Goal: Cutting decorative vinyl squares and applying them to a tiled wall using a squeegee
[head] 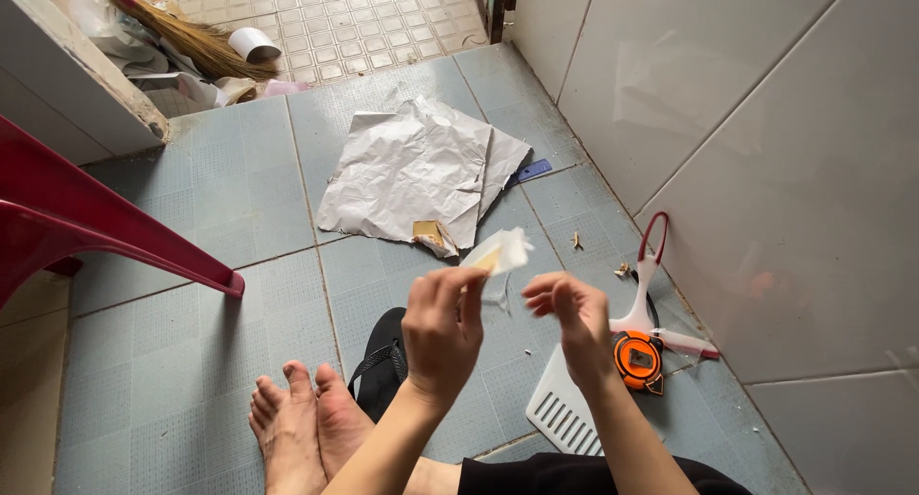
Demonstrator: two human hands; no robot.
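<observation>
While your left hand (442,327) pinches a small white scrap of paper (498,253) above the floor (239,198) near the wall corner, your right hand (572,315) curls beside it, fingertips pressed together, seemingly mid-peel, so gripping its loose edge looks next.
</observation>
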